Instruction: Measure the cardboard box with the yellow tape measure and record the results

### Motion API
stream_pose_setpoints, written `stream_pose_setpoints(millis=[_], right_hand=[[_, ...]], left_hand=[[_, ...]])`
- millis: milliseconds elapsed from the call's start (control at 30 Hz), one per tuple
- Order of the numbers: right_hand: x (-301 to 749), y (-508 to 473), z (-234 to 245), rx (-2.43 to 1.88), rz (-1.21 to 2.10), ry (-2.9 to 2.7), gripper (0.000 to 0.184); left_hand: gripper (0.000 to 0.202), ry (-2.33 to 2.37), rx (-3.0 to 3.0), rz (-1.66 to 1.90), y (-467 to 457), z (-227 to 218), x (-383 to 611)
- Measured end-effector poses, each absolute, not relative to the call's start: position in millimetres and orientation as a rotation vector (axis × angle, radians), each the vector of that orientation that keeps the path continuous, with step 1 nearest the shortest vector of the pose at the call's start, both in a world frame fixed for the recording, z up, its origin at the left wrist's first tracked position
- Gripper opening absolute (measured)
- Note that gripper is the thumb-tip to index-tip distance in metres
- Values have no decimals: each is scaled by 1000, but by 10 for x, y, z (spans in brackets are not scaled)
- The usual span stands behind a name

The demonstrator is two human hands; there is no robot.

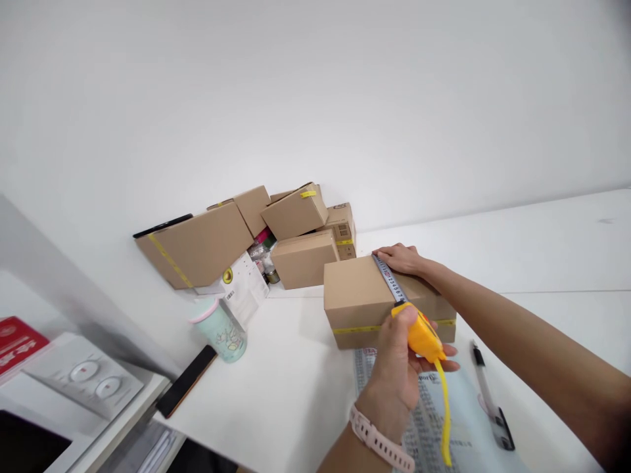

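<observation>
1. The cardboard box (352,282) sat right of centre in the frame, on the white counter (290,374), its near side over a printed sheet (468,414).
2. The left hand (394,361) had its fingers wrapped about the yellow tape measure (422,336), whose mouth stood at the box's near top edge.
3. The right hand (401,258) rested at the far top edge, fingers on the end of the blade (389,279); whether they pinched or merely pressed it, one could not tell.
4. The blade slanted over the top, so a skewed line could have given a false reading.
5. Had the right fingers slipped, the blade could have sprung back toward the left hand.
6. A tug on the blade could have shifted the box, since neither hand clearly braced its sides.
7. The yellow wrist cord (446,420) dangled over the sheet at lower right, where it could have caught the pen (488,387).
8. Behind the box, left of centre, leaned a pile of cartons (305,259), limiting room that way.
9. Farther left stood a mint cup (227,332) and, beside it, a flat black object (187,381), both well apart from the hands.
</observation>
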State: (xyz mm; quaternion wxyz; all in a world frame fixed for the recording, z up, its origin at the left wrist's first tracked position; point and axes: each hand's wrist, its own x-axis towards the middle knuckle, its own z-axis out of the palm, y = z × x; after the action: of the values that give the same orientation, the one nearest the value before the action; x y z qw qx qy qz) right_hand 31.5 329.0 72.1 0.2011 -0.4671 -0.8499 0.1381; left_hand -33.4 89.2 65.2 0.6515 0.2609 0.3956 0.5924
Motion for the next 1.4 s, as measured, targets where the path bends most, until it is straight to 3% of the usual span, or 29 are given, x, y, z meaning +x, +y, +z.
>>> stream_pose_setpoints(millis=[400,1000,1167,1267,1400], right_hand=[[326,3309,664,-1305,372,-2356,57],[324,3282,643,-1274,423,-2312,53],[318,3210,751,-1232,480,-2188,48],[475,3092,904,-1209,481,-1995,56],[963,2834,818,-1185,542,-1545,58]], left_hand=[[62,902,648,1373,631,591,-283],[56,926,662,1341,610,597,-310],[62,938,647,1350,626,593,-306],[64,944,706,1400,565,598,-408],[80,1042,854,1678,371,552,-802]])
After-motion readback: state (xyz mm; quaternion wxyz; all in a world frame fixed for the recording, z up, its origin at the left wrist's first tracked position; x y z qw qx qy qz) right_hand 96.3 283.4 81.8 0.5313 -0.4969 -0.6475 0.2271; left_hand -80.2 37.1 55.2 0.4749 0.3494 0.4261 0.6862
